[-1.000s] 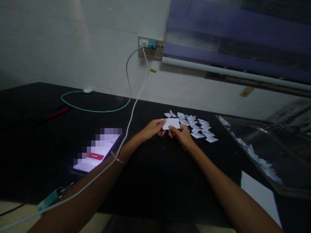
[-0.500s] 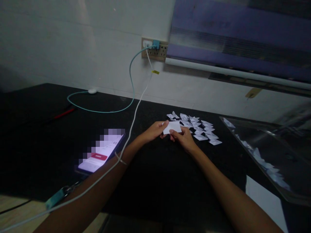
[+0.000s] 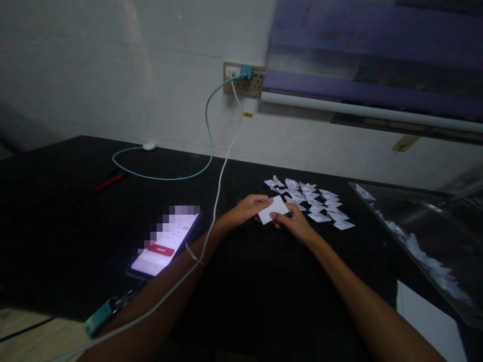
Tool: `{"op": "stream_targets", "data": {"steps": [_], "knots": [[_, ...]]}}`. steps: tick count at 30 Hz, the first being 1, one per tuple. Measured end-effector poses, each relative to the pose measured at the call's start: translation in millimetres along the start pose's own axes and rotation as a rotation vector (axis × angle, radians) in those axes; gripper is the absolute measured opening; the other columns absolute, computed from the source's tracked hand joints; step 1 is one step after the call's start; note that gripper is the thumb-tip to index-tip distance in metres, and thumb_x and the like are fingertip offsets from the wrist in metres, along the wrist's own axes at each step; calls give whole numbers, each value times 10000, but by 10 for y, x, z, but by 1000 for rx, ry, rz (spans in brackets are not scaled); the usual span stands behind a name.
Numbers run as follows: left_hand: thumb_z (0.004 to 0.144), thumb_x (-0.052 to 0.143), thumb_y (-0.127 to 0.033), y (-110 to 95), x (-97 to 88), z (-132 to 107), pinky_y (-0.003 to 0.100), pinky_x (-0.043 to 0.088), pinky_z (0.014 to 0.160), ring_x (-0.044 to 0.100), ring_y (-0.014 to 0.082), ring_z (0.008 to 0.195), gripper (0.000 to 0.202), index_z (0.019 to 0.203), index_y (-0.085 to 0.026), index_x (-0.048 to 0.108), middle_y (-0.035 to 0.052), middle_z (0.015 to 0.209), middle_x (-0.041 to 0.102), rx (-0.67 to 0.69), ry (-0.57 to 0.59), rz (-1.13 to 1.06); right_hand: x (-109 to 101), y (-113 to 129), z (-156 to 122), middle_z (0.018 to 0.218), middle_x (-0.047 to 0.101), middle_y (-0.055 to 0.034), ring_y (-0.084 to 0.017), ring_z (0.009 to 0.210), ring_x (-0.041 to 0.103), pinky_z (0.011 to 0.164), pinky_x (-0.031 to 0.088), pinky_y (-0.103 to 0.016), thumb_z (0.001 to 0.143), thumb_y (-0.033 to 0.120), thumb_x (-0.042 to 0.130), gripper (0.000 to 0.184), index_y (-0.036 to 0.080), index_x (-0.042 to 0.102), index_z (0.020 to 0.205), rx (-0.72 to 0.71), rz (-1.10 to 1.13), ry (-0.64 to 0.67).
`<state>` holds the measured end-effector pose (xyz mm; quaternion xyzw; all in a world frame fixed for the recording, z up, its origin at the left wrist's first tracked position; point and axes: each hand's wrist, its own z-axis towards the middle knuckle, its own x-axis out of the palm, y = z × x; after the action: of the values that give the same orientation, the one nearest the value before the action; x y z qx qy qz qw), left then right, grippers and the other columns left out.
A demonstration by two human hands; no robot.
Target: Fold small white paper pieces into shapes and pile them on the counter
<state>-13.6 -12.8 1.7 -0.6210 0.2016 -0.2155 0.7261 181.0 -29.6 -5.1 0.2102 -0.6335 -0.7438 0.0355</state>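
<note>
Between my two hands is a small white piece of paper (image 3: 274,209), held tilted above the black table (image 3: 256,301). My left hand (image 3: 249,207) pinches its upper left side, thumb on top. On the lower right side, my right hand (image 3: 296,221) grips it with the thumb pressed on its face; the fingers underneath are mostly hidden. Just behind my hands lie several folded white paper boats (image 3: 319,205) in loose rows. Whether the held paper is folded into layers I cannot make out.
A phone (image 3: 166,246) with a lit screen and a teal strap (image 3: 101,318) lies left. A white cable (image 3: 215,211) crosses over my left forearm from the wall socket (image 3: 244,80). White sheets (image 3: 430,322) lie at right, beside a clear panel (image 3: 426,216) with white paper pieces along it.
The paper has turned from lying level to a tilted, diamond-like angle, both hands still on it. The whole view has shifted slightly, so everything sits further right and lower.
</note>
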Motion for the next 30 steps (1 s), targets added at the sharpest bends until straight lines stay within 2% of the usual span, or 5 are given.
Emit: {"op": "stream_targets", "data": {"steps": [7,14,22,26,30], "knots": [[920,577,-636,13,20,0,239,400,613,541,117,671,517,855,-127,644,24,771,616,35,72,43,-38,-3,-39,513,592,-4,-114,463,487,480,306,-257,754,496,743,374,181,628,586,51,-51,31],[869,573,-719,24,71,20,214,328,487,437,86,555,557,847,-163,567,-38,687,490,28,-107,-35,63,7,-54,617,644,2,-125,533,528,557,387,-272,797,516,763,358,190,636,722,32,102,-188],[899,551,-677,20,145,38,215,318,483,440,87,549,512,792,-177,519,-48,651,473,19,-203,2,105,26,-57,600,651,-2,-154,565,595,632,457,-298,896,519,665,351,203,614,752,-34,65,-152],[907,582,-626,-10,129,19,214,302,453,411,81,499,461,843,-169,566,-58,632,478,-68,-186,16,110,20,-42,577,633,3,-144,522,564,575,429,-286,889,502,653,336,201,606,747,-35,51,-148],[892,621,-619,-32,81,-10,219,349,465,498,108,547,470,877,-149,621,-16,674,574,-153,-167,37,106,35,-26,587,631,3,-130,499,522,519,384,-267,831,492,673,310,192,631,768,8,69,-60]]}}
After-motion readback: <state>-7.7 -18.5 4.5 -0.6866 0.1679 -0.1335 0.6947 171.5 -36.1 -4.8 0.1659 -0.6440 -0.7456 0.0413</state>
